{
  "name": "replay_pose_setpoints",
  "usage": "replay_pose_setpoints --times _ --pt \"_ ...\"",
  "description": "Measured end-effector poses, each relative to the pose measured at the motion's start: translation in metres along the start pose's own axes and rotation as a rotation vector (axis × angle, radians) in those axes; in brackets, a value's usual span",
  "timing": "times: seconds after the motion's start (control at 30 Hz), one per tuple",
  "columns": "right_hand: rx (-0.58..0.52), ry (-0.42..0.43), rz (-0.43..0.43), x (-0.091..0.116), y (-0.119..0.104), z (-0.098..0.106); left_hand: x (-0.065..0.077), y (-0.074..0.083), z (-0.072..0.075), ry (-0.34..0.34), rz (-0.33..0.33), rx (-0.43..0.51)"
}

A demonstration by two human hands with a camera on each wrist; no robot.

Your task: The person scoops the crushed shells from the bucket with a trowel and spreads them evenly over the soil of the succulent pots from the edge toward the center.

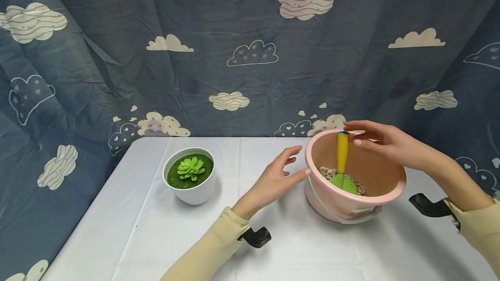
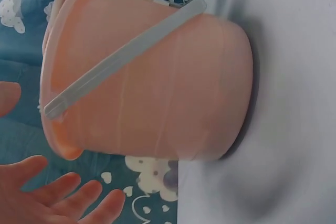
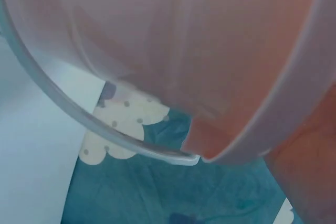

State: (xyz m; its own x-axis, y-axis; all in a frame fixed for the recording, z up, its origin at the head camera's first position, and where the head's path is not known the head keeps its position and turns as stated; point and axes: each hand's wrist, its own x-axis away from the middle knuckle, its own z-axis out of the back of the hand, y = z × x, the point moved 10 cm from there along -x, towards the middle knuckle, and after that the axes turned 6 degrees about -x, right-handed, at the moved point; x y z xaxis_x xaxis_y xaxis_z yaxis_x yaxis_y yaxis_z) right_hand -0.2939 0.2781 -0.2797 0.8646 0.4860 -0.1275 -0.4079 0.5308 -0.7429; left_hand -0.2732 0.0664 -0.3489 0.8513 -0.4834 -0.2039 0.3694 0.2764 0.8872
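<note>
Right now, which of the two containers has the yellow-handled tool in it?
The pink bucket, on the right: the yellow-handled tool stands in it, green end down. The white pot on the left holds a green succulent instead.

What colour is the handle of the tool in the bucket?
Yellow handle; clearest in head view.

A peach-pink bucket [image 2: 157, 100] fills the middle, rim toward frame left, base on the white tablecloth [image 2: 299, 93] at right. Its pale handle [image 2: 121, 61] slants from left to upper centre. At lower left, the left hand [image 2: 44, 205] spreads its fingers before dark blue cloud-print fabric [image 2: 23, 59]; its thumb [image 2: 7, 98] enters at the left edge.
</note>
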Motion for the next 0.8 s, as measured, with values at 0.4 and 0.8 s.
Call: replay_pose_setpoints --times 0.4,0.8 --pt "-0.055 -0.058 -0.075 -0.007 0.018 -0.001 -0.017 -0.007 -0.023 -0.061 0.018 0.084" --pt "-0.190 -0.077 -0.057 -0.015 0.025 -0.010 -0.027 -0.012 -0.039 -0.136 -0.022 0.310"
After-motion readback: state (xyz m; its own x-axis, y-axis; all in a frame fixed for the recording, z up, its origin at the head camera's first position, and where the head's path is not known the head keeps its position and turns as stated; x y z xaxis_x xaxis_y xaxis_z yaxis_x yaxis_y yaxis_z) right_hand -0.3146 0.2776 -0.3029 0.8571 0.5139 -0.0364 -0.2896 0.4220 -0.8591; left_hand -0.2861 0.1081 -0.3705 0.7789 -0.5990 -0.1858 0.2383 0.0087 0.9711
